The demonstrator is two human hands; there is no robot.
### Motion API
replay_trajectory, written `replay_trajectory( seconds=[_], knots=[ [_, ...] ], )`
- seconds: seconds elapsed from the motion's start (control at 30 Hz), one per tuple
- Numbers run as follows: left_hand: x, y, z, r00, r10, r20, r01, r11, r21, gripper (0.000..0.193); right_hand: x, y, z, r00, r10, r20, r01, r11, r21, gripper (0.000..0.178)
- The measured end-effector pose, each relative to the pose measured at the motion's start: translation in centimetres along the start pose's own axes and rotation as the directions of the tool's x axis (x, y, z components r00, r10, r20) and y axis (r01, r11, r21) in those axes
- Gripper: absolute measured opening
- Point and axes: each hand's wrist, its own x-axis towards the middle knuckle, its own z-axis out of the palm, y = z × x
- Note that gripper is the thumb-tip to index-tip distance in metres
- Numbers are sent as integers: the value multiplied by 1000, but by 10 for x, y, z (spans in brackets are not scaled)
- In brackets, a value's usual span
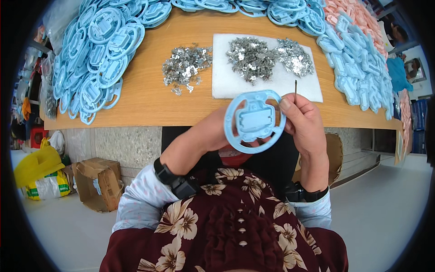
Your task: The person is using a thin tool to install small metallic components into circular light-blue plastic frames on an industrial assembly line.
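A light blue plastic toy steering wheel (254, 121), with a recessed tray-like middle, is held up in front of the table edge. My left hand (216, 126) grips it from behind at its left side; most of those fingers are hidden by the wheel. At the wheel's right rim is my right hand (306, 119), its thumb against the rim and fingers curled. A thin dark rod-like tool (296, 90) sticks up from between the right fingers; its lower part is hidden in the hand. The wheel's middle shows no metal piece that I can make out.
Small metal clips (185, 65) lie heaped on the wooden table (145, 102). More metal pieces (253, 61) rest on a white foam sheet (226, 90). Blue wheels (106, 25) pile up left and back; blue parts (358, 63) and pink parts (351, 16) at right. A cardboard box (97, 183) stands on the floor.
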Motion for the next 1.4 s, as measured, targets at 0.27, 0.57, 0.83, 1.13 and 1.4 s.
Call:
replay_trajectory(
  seconds=[0.27,0.57,0.83,1.13,1.4],
  knots=[
    [-19,32,30,692,529,491,-594,31,804,37,-8,23,11,934,338,111,-355,905,236,27],
    [-41,33,-2,874,378,-304,-123,779,615,37,36,13,-35,883,-388,-265,104,711,-696,18],
    [-30,37,-6,871,301,-388,-11,803,596,46,84,4,-49,867,-495,-62,23,164,-986,15],
    [-20,38,-6,873,268,-408,17,819,573,45,74,8,-65,942,-329,-64,38,292,-956,23],
    [-14,34,-11,877,264,-403,23,812,583,45,84,-3,-54,951,-296,-94,-36,197,-980,23]
  ],
)
